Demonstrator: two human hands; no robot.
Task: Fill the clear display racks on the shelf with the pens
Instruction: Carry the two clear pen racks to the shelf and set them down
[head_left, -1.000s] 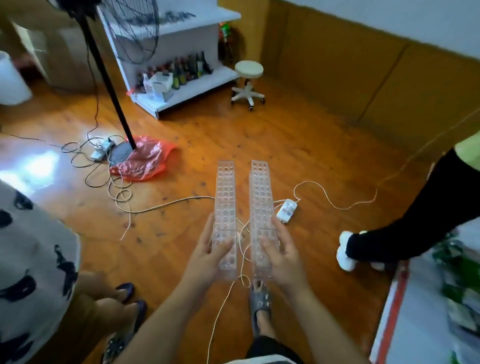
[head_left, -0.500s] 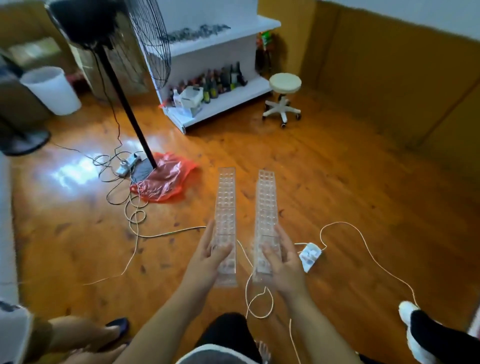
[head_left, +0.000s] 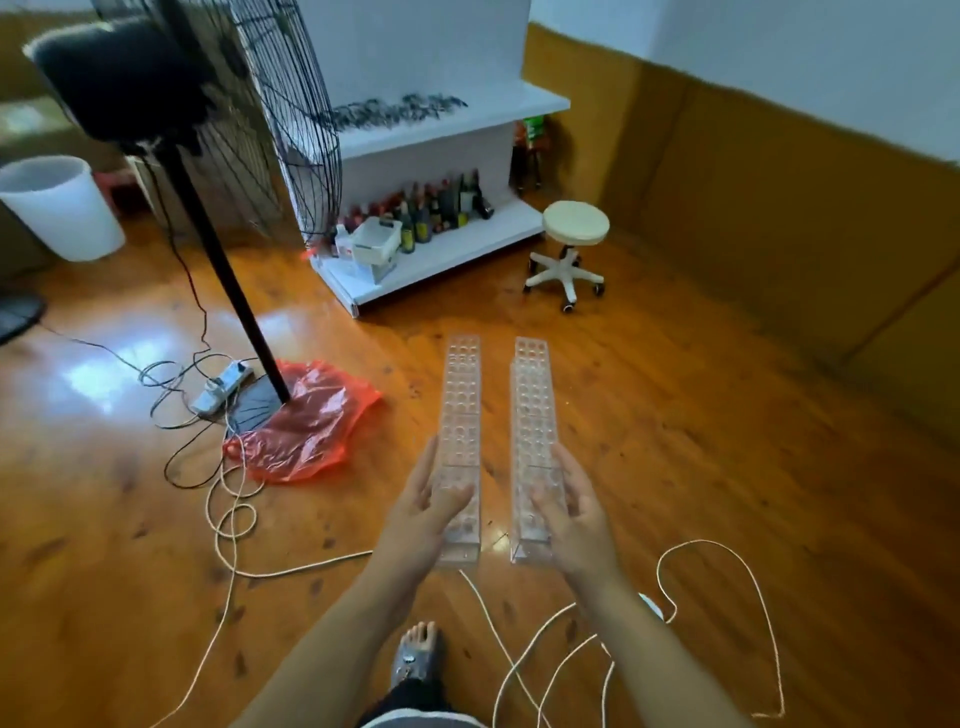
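Clear plastic studded with round holes, the left rack (head_left: 460, 415) and the right rack (head_left: 532, 415) hang side by side over the wooden floor (head_left: 675, 467), apart and nearly parallel, far ends pointing to twelve o'clock. The left hand (head_left: 426, 512) grips the left rack's near end, thumb across its top, fingers along its outer side; the right hand (head_left: 574, 512) holds the right rack likewise. Beyond them, at eleven o'clock, stands the white shelf (head_left: 426, 161), a dark scatter of pens (head_left: 395, 110) on its upper board, bottles (head_left: 441, 205) and a white bin (head_left: 376, 240) below. A stool (head_left: 571, 244) sits at one o'clock, a fan pole (head_left: 228, 291) and a red plastic bag (head_left: 306, 431) at nine to ten. White cord (head_left: 748, 582) loops at five o'clock.
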